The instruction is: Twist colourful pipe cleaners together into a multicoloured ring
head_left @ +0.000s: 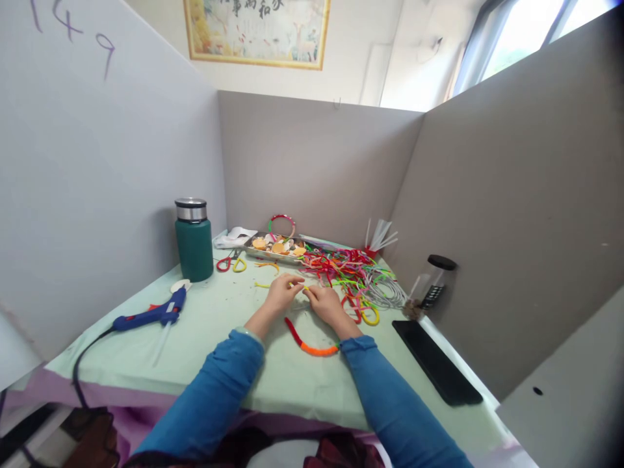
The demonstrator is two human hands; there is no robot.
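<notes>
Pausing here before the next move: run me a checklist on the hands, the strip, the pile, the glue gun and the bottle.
1. Yellow strand gripped: ok. The yellow strand is between the fingertips of the left hand and right hand.
2. Strip fully in sight: not ok. The red-and-orange strip runs up to the right sleeve, where its end is hard to make out.
3. Pile sorted: not ok. The coloured pile is tangled.
4. Glue gun clear of hands: ok. The glue gun lies well to the left.
5. Glue gun cool: cannot tell.
6. Bottle upright, lid on: ok for the bottle.
</notes>
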